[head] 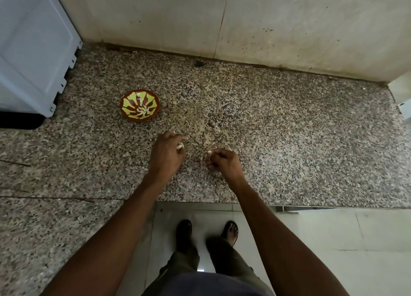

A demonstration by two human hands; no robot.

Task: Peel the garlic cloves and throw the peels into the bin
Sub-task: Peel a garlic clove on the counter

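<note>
We see a speckled granite countertop (278, 122) running up to a tiled wall. On it stands a small red bowl with a yellow-green pattern (139, 105), holding pale garlic cloves (143, 111). Left of the bowl, a white appliance (33, 51) sits on the stone. Right of the bowl, near the front edge, lie scattered pale peel scraps (219, 133).

Speckled polished granite counter (289, 140); glossy glazed bowl (139, 105).
</note>
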